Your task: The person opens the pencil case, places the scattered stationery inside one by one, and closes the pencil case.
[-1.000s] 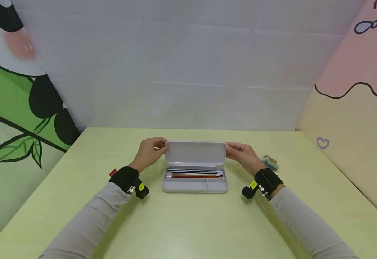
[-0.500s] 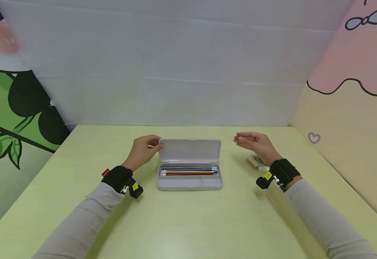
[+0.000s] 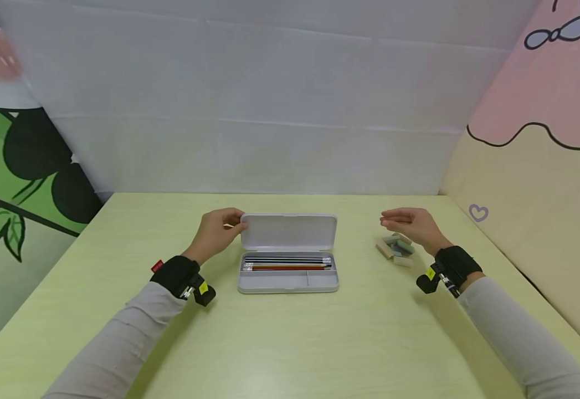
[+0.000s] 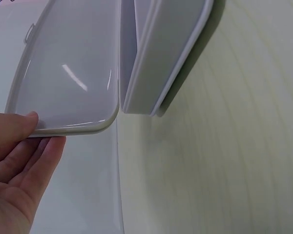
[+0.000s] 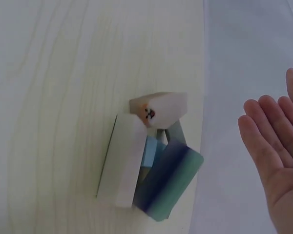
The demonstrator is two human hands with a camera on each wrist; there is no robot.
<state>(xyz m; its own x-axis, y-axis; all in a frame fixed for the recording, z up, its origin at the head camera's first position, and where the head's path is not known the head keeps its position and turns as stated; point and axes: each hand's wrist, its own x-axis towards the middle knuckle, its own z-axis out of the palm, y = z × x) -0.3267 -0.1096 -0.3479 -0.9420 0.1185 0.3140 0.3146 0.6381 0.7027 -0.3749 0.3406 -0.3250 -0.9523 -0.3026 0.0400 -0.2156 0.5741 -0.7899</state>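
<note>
Pencil case (image 3: 273, 283), white: centre of the head frame, on the pale yellow-green table (image 3: 290, 343); lid (image 3: 290, 231) raised at the rear. Front row split by a divider, wider compartment to the left.

Pencils (image 3: 290, 267), several: lying sideways in the rear compartment of the case; dark ones behind, an orange-brown one in front.

Left hand (image 3: 216, 231): left of centre; thumb and fingers pinch the lid at its upper left corner, thumb on the inner face.

Right hand (image 3: 413, 226): right of centre, beyond the upper edge of the blocks, well apart from the case; fingers straight and side by side, holding nothing.

Small blocks (image 3: 404, 247), a loose pile: right of centre, on the table. In the right wrist view, one pale with an orange-and-black print, one dark blue and green, one whitish and long.

Wristbands (image 3: 175, 275), black, one per arm; grey sleeves (image 3: 120, 343) below.

Backdrop (image 3: 270, 111): whitish, creased, across the upper frame.
</note>
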